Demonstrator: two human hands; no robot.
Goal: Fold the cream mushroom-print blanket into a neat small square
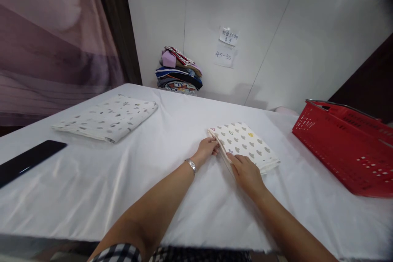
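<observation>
A folded white cloth (pixel 245 141) with grey mouse-head prints and a few coloured ones lies on the white-covered table in front of me. My left hand (pixel 208 149), a silver watch or bracelet at its wrist, pinches the cloth's left edge near the far corner. Closer to me, my right hand (pixel 247 174) grips the same edge near its front corner, fingers bent over the layers. Both thumbs are partly hidden. Off to the left lies another folded white cloth (pixel 110 116), with grey leaf-like marks, apart from both hands.
A red plastic basket (pixel 346 143) with a metal handle stands at the right. A black phone-like slab (pixel 29 161) lies at the left edge. Behind the table rises a stack of folded fabrics (pixel 179 71) against the wall, beside paper notes (pixel 224 55). A pinkish curtain (pixel 55 41) hangs at left.
</observation>
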